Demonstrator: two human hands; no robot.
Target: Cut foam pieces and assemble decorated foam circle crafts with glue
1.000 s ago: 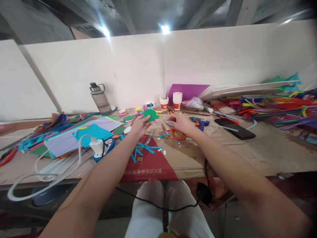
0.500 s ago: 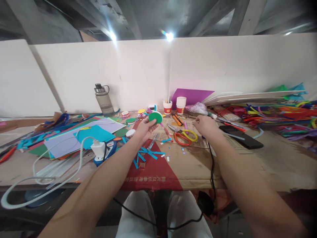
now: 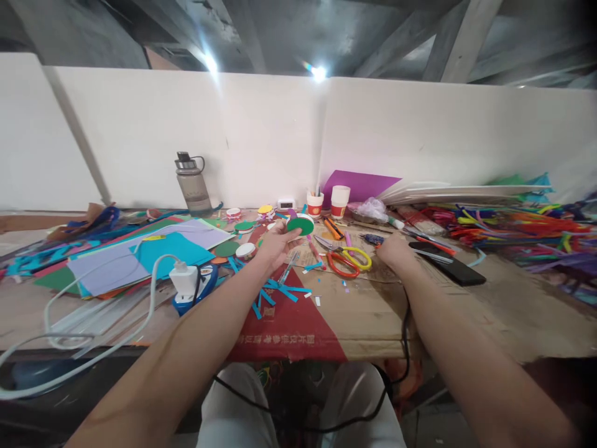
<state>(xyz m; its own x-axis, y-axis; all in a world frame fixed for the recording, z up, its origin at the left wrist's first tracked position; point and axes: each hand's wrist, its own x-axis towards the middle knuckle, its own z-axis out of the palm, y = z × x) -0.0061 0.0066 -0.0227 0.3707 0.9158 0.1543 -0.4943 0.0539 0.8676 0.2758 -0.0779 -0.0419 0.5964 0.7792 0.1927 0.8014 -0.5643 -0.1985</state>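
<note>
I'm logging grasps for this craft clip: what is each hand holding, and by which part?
The left hand pinches the green disc at its lower left edge. The right hand rests by the glue gun; its grip is hidden.

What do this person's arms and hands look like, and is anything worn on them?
Both forearms are bare right up to the picture's lower edge, with no sleeves in view. The left hand and the right hand wear no gloves, and no watch, bracelet or ring can be made out. Pale trousers show below.
</note>
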